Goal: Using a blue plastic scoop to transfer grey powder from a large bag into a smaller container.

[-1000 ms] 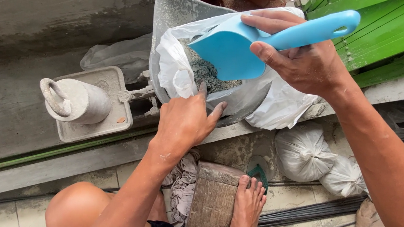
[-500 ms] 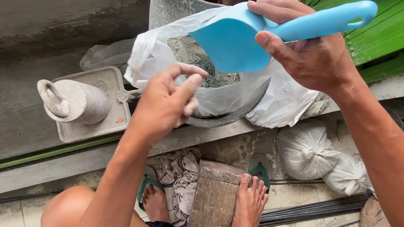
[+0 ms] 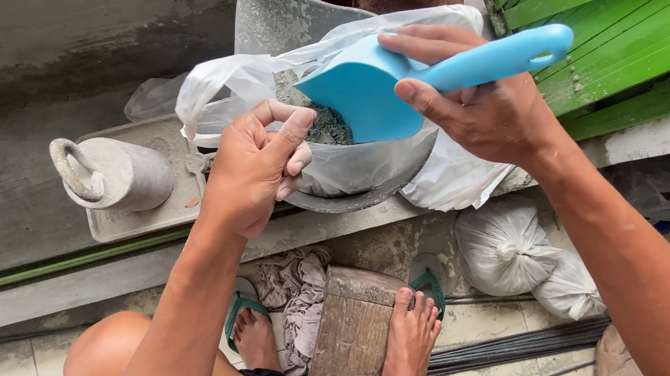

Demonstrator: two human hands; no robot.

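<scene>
My right hand grips a light blue plastic scoop by its handle, its mouth tipped down into a clear plastic bag. Grey powder fills the bag, which sits in a dusty metal scale pan. My left hand pinches the bag's near rim between thumb and fingers and holds it open on the left side.
A grey metal weight with a ring handle rests on the scale's flat plate. Tied white bags lie below the ledge. A wooden block, rags and my bare feet are on the tiled floor. Green slats stand at right.
My left hand lifted off the pan's edge, took the bag's rim and pulled it leftward. The scoop shifted slightly left and lower into the bag.
</scene>
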